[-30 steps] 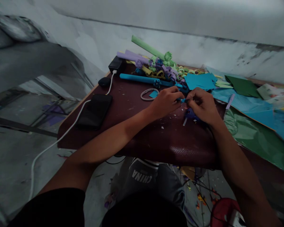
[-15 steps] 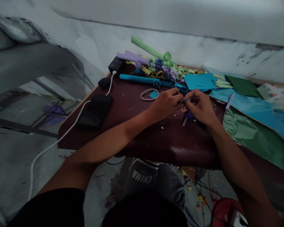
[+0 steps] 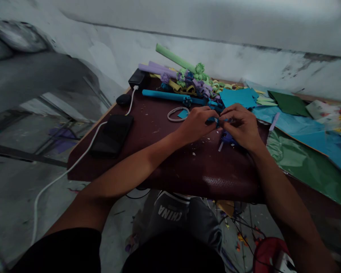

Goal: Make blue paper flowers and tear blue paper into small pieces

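My left hand (image 3: 198, 123) and my right hand (image 3: 240, 125) meet over the dark red table (image 3: 165, 159), fingertips pinched together on a small blue paper piece (image 3: 216, 121). Most of that piece is hidden by my fingers. Under my right hand lies a purple paper scrap (image 3: 227, 138) with a pale strip beside it. Just beyond my hands lies a long blue rolled paper tube (image 3: 170, 96), and a loop of white band (image 3: 175, 113) lies to the left of my left hand.
A black phone (image 3: 112, 133) on a white cable (image 3: 74, 167) lies at the table's left. A heap of rolled and curled paper (image 3: 193, 81) sits at the back. Blue sheets (image 3: 238, 98) and green sheets (image 3: 304, 163) cover the right side. Paper bits litter the tabletop.
Both hands have stayed together on the blue piece, with only small finger movements. The view has shifted slightly.
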{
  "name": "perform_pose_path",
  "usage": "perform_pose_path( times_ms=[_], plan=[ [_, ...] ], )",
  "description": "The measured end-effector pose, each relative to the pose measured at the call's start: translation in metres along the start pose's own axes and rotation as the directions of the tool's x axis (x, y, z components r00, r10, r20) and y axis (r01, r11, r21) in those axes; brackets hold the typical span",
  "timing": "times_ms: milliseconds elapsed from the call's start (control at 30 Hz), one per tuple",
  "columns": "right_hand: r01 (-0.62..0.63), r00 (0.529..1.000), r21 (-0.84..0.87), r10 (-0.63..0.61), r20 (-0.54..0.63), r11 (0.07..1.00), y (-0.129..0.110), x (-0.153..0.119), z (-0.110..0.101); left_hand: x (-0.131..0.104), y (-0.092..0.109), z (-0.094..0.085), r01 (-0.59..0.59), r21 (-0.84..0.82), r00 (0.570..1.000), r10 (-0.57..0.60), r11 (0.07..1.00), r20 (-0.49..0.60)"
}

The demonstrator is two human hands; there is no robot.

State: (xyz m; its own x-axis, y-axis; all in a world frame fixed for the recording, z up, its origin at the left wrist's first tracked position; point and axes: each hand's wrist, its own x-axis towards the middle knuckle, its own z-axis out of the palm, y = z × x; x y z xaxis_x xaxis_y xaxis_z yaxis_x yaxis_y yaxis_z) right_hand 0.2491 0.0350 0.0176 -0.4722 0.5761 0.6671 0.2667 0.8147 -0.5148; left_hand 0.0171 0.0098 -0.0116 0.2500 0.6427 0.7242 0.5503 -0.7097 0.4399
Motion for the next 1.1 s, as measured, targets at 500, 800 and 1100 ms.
perform_pose_path(
  times_ms=[500,800,1100],
  plan=[
    [-0.107,0.974,0.128,0.130,-0.187,0.986,-0.0059,0.0046,0.0023,0.0044,0.0028,-0.0031,0.223,-0.543,0.974,-0.212,0.810,0.083],
    [-0.116,0.976,0.064,0.126,-0.176,0.991,-0.0078,0.0020,0.0060,0.0043,0.0023,-0.0033,0.222,-0.508,0.975,-0.204,0.832,0.091],
    [-0.182,0.978,0.059,0.187,-0.092,0.982,-0.0087,0.0018,0.0022,0.0031,-0.0031,-0.0013,0.182,-0.446,0.983,-0.157,0.876,0.094]
  ],
)
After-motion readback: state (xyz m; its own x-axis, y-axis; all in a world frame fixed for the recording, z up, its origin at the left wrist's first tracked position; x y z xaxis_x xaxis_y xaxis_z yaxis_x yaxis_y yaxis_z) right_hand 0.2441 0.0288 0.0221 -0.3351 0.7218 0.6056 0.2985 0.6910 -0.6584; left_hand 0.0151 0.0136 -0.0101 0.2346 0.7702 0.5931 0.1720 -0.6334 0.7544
